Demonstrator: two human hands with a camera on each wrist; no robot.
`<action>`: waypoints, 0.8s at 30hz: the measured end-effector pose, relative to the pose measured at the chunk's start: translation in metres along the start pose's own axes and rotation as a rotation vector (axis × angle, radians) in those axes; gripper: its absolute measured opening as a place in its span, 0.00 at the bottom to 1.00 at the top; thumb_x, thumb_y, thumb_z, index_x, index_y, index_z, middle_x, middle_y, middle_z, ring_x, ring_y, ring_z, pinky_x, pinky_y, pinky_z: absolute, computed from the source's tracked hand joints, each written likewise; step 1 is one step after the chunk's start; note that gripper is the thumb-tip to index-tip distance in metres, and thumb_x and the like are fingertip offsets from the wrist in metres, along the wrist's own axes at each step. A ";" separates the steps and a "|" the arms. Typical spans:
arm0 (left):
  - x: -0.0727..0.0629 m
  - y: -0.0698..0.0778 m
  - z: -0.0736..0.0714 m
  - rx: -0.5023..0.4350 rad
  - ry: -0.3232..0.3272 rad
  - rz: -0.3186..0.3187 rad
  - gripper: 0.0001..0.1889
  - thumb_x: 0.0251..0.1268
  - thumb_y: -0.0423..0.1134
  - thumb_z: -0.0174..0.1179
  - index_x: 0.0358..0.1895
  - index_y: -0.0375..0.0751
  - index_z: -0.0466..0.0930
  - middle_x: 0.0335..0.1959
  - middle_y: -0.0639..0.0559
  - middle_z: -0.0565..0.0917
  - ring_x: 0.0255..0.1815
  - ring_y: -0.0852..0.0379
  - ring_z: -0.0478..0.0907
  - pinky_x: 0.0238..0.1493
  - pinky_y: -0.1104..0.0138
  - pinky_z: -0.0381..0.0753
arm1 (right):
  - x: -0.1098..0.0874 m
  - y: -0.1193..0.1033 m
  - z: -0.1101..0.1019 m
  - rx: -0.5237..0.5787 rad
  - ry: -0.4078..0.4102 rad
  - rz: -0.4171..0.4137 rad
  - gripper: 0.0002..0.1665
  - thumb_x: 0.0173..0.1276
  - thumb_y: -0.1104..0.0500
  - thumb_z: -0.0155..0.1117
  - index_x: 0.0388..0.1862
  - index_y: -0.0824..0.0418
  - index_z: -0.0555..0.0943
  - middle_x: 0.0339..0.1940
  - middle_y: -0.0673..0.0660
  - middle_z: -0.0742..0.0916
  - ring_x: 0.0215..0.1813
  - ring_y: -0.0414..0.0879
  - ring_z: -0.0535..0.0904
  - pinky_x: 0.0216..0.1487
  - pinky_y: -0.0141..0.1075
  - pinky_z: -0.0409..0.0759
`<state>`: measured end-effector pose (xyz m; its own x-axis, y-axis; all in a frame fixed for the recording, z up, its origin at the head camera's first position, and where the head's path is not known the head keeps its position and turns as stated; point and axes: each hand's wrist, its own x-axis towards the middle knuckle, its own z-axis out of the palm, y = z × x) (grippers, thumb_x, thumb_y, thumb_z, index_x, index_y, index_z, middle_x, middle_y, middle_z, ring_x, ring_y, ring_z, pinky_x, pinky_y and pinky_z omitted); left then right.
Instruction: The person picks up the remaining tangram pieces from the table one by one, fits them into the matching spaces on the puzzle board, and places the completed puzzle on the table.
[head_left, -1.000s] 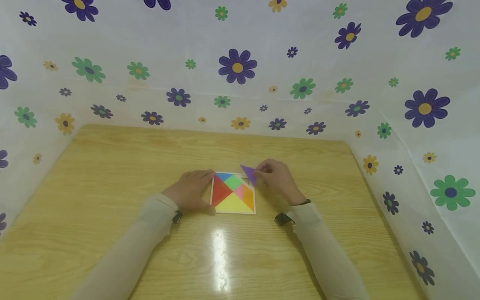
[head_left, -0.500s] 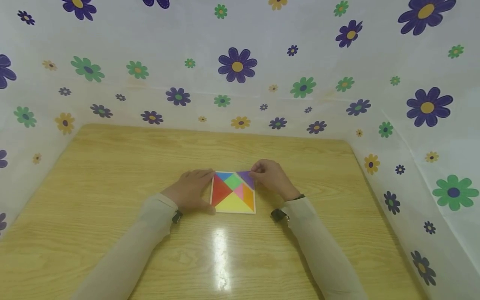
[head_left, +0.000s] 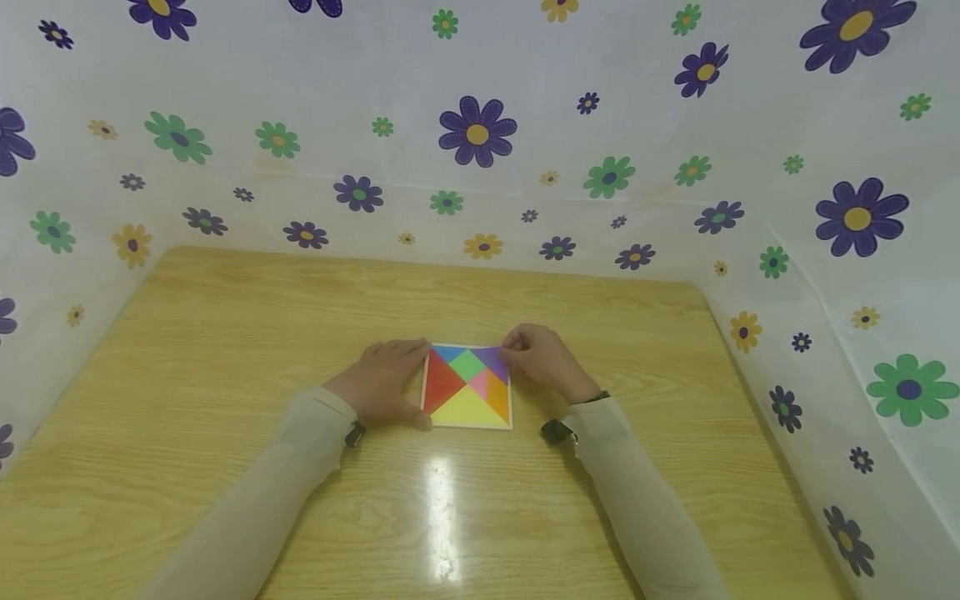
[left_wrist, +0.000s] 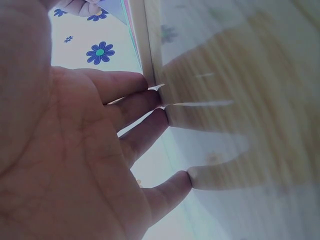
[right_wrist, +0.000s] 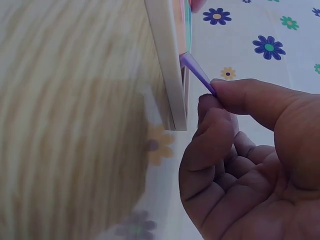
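Observation:
A square tangram tray (head_left: 472,428) lies on the table, with red, blue, green, yellow, pink and orange pieces fitted flat inside its pale rim. At its far right corner is a purple triangle piece (head_left: 491,360). My right hand (head_left: 549,360) pinches the triangle's outer corner between thumb and index finger. The right wrist view shows the purple triangle (right_wrist: 198,73) tilted, its inner edge down at the tray (right_wrist: 166,65) and its held corner raised. My left hand (head_left: 382,382) rests at the tray's left side, fingers extended at the far corner, thumb at the near one.
The wooden table (head_left: 247,333) extends around the tray. A white flower-print sheet (head_left: 405,150) stands along its back and both sides. A bright light reflection (head_left: 441,517) shows on the table in front.
My right hand has brought the purple triangle leftward and down from above the tray's right edge into the far right corner. My left hand has stayed in place.

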<state>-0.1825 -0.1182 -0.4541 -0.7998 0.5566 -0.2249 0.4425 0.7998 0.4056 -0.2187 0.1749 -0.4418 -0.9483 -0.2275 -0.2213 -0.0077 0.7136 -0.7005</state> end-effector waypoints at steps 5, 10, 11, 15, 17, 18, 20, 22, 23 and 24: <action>0.000 0.000 -0.001 -0.002 -0.003 -0.002 0.64 0.50 0.71 0.71 0.84 0.41 0.50 0.84 0.44 0.55 0.84 0.40 0.50 0.82 0.42 0.47 | 0.002 0.004 0.001 -0.007 -0.013 0.002 0.12 0.74 0.54 0.67 0.47 0.61 0.83 0.38 0.56 0.86 0.37 0.49 0.79 0.40 0.36 0.79; -0.001 0.001 -0.002 0.009 -0.005 -0.004 0.65 0.49 0.71 0.72 0.84 0.41 0.50 0.84 0.44 0.56 0.84 0.40 0.51 0.82 0.43 0.48 | 0.001 0.005 0.002 -0.038 -0.021 -0.001 0.12 0.74 0.53 0.68 0.46 0.61 0.83 0.38 0.56 0.85 0.39 0.49 0.78 0.41 0.37 0.78; -0.001 0.001 -0.002 0.008 -0.004 -0.002 0.65 0.49 0.71 0.73 0.84 0.40 0.50 0.84 0.43 0.56 0.83 0.40 0.51 0.82 0.43 0.48 | 0.001 0.006 0.002 -0.049 -0.030 -0.003 0.12 0.74 0.53 0.68 0.46 0.61 0.83 0.38 0.55 0.85 0.39 0.48 0.77 0.42 0.37 0.77; 0.000 0.002 -0.002 0.008 -0.007 -0.009 0.65 0.49 0.71 0.73 0.84 0.41 0.50 0.84 0.44 0.56 0.84 0.40 0.51 0.82 0.43 0.48 | 0.001 0.005 0.002 -0.076 -0.060 -0.016 0.09 0.74 0.54 0.68 0.42 0.60 0.83 0.36 0.55 0.84 0.39 0.49 0.77 0.42 0.38 0.77; 0.000 0.001 -0.001 0.009 -0.008 -0.012 0.65 0.49 0.71 0.73 0.84 0.41 0.50 0.84 0.44 0.56 0.84 0.40 0.51 0.82 0.43 0.48 | 0.001 0.004 0.003 -0.082 -0.067 -0.024 0.08 0.74 0.55 0.67 0.40 0.60 0.83 0.36 0.55 0.84 0.39 0.49 0.77 0.42 0.39 0.77; 0.001 0.001 -0.001 0.013 -0.009 -0.015 0.65 0.49 0.71 0.72 0.84 0.42 0.49 0.84 0.45 0.55 0.84 0.41 0.51 0.82 0.44 0.48 | 0.000 0.004 0.003 -0.083 -0.064 -0.026 0.08 0.74 0.55 0.67 0.40 0.60 0.83 0.36 0.55 0.84 0.40 0.49 0.77 0.43 0.39 0.77; 0.001 0.001 0.000 0.014 -0.010 -0.017 0.65 0.49 0.71 0.72 0.84 0.42 0.49 0.84 0.45 0.55 0.84 0.41 0.51 0.82 0.44 0.47 | 0.000 0.004 0.002 -0.088 -0.061 -0.029 0.09 0.74 0.55 0.67 0.41 0.60 0.83 0.37 0.55 0.84 0.40 0.49 0.77 0.43 0.39 0.77; 0.001 0.001 -0.001 0.013 -0.009 -0.013 0.65 0.49 0.71 0.72 0.84 0.41 0.50 0.84 0.44 0.55 0.84 0.40 0.51 0.82 0.43 0.48 | -0.001 0.004 0.002 -0.099 -0.069 -0.041 0.09 0.74 0.55 0.67 0.45 0.60 0.83 0.39 0.55 0.83 0.41 0.49 0.77 0.43 0.39 0.77; 0.001 0.002 -0.001 0.011 -0.009 -0.014 0.65 0.49 0.71 0.72 0.84 0.42 0.50 0.84 0.45 0.55 0.84 0.40 0.51 0.82 0.43 0.47 | -0.001 0.004 0.002 -0.103 -0.076 -0.047 0.11 0.73 0.55 0.68 0.48 0.60 0.83 0.39 0.55 0.83 0.41 0.49 0.76 0.43 0.39 0.77; 0.001 0.002 -0.001 0.010 -0.011 -0.015 0.65 0.49 0.71 0.72 0.84 0.42 0.50 0.84 0.44 0.55 0.84 0.40 0.51 0.82 0.43 0.47 | -0.001 0.005 0.001 -0.108 -0.086 -0.053 0.13 0.72 0.54 0.69 0.50 0.60 0.82 0.40 0.55 0.82 0.42 0.49 0.76 0.43 0.39 0.77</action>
<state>-0.1829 -0.1166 -0.4522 -0.8019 0.5471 -0.2402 0.4349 0.8101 0.3933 -0.2171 0.1775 -0.4458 -0.9151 -0.3195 -0.2460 -0.0960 0.7651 -0.6367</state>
